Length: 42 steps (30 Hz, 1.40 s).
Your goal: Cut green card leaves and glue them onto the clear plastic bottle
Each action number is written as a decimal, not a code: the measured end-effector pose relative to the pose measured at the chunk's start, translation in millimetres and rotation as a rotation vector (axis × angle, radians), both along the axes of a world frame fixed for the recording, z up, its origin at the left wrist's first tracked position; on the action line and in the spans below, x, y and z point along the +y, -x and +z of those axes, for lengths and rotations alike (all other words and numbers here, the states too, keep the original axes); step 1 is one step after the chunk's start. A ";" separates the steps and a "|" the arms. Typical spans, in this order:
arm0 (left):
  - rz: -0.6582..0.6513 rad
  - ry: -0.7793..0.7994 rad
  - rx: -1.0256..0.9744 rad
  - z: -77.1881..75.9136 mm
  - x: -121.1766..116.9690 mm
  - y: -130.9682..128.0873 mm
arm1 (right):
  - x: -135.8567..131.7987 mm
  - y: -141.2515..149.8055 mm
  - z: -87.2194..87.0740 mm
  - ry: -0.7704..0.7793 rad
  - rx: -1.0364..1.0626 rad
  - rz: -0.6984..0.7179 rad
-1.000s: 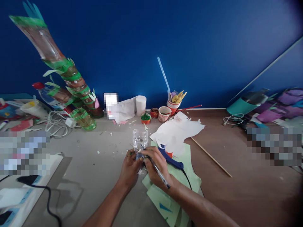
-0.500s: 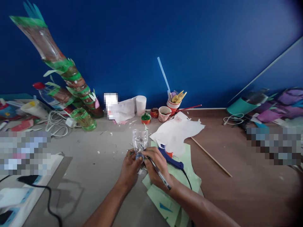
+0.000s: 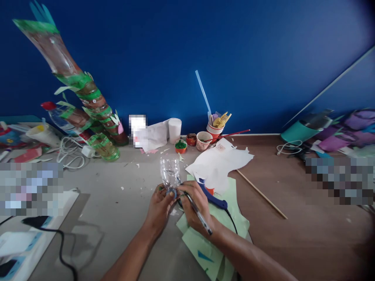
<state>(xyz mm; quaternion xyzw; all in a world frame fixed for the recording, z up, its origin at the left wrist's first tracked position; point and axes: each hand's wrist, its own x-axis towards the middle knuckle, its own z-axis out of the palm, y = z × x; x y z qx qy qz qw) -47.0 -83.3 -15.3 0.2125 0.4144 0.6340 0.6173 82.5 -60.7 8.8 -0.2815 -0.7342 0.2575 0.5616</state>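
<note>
A cut clear plastic bottle piece [image 3: 170, 169] stands tilted in my grasp, its blue cap [image 3: 171, 193] toward me. My left hand [image 3: 160, 201] is closed round the capped end, thumb pressed on the cap. In my right hand [image 3: 193, 201] is a pen [image 3: 198, 214], its clear barrel slanting back over the hand. The right fingertips are beside the bottle piece's neck; whether the pen's tip touches it I cannot tell. Just right of that hand lies a blue glue gun [image 3: 215, 201] on light green paper [image 3: 231, 191].
White paper [image 3: 215, 160] and a wooden stick [image 3: 262, 194] lie to the right. Paint pots [image 3: 181, 146] and a cup of tools [image 3: 215, 128] line the wall. At left stand a painted bottle tower [image 3: 93, 95], a coiled white cable [image 3: 70, 154] and a power strip [image 3: 29, 238].
The bottle piece has tipped slightly to the left in my left hand, and its cap has turned a little. The right hand with the pen has barely moved.
</note>
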 end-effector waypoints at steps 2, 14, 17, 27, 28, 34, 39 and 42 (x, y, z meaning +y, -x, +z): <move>0.014 0.021 -0.005 1.0 0.1 -0.1 | 0.7 0.0 -0.6 0.006 0.009 -0.005; 0.020 0.055 0.004 2.3 -0.4 -1.8 | 2.1 0.9 -8.7 0.062 0.020 -0.013; 0.022 0.043 -0.008 1.1 0.0 -1.8 | 2.1 0.7 -7.6 0.064 0.030 -0.009; 0.027 0.028 -0.041 -3.0 -0.5 -2.0 | 2.9 1.0 -0.6 0.045 0.047 -0.024; 0.025 0.025 -0.042 -3.6 -0.4 -1.9 | 3.0 1.1 -0.5 0.045 0.047 -0.027; 0.001 -0.001 -0.021 -4.1 -0.4 -1.5 | 2.9 1.8 -1.9 0.048 0.043 -0.038; -0.004 -0.013 -0.026 -5.0 -1.1 -1.2 | 2.4 1.1 -2.6 0.059 0.054 -0.017; 0.003 -0.018 -0.033 -6.9 -1.0 -1.0 | 2.5 0.9 -2.3 0.060 0.050 -0.015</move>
